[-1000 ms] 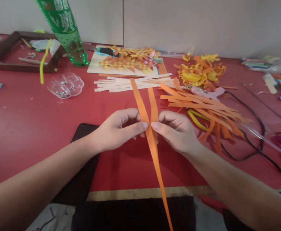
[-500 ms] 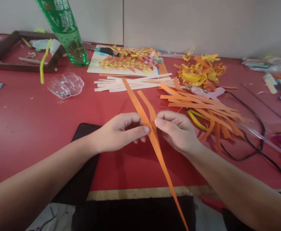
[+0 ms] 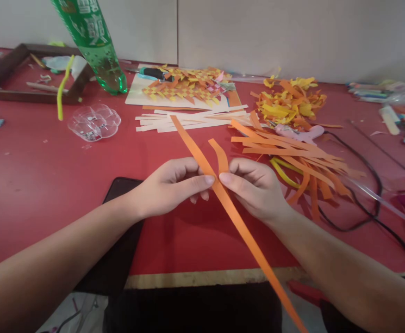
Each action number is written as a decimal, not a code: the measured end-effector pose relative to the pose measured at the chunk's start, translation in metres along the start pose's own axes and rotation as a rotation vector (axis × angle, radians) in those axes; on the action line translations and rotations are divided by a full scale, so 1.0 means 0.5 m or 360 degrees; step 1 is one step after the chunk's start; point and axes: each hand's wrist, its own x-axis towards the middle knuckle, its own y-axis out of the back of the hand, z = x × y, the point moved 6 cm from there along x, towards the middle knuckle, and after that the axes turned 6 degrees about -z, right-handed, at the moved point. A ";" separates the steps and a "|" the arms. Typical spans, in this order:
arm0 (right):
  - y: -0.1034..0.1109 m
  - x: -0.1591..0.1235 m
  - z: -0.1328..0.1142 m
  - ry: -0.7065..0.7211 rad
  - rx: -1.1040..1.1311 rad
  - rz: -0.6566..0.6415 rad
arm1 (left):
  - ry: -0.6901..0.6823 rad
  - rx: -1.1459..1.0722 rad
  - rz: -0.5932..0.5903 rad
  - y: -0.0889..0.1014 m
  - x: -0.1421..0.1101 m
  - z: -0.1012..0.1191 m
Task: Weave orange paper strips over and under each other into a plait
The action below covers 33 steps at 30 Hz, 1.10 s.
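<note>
A long orange paper strip (image 3: 246,226) runs slantwise through my fingers, from above the table down past its front edge. My left hand (image 3: 184,182) pinches it between thumb and fingers. Close beside it, my right hand (image 3: 252,187) is closed too, its thumb pressing on the orange paper at the same spot. A shorter orange end (image 3: 220,155) curls up from between the thumbs; whether it belongs to the same strip or a second one I cannot tell. To the right lies a pile of loose orange strips (image 3: 285,150).
White paper strips (image 3: 188,120) lie behind my hands, with a woven yellow-orange piece (image 3: 188,88) beyond. A green bottle (image 3: 98,51), a clear flower-shaped tray (image 3: 94,122) and a dark frame (image 3: 25,95) stand left. A pink glue gun (image 3: 304,134) with a black cord lies right; a black phone-like slab (image 3: 119,249) is under my left arm.
The long strip's lower end has swung to the right. The shorter upper end has moved right and bends more, and my thumbs are closer together.
</note>
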 end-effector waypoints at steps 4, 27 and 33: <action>0.002 0.001 0.000 0.0011 0.0009 0.0038 | 0.0043 0.0022 -0.0090 -0.008 0.001 0.000; 0.000 -0.003 0.000 -0.0019 -0.0045 0.0035 | -0.0004 0.0098 0.0021 0.003 -0.002 0.003; 0.002 -0.004 -0.001 0.0003 -0.0036 0.0041 | -0.0019 0.0096 0.0040 0.005 -0.002 0.003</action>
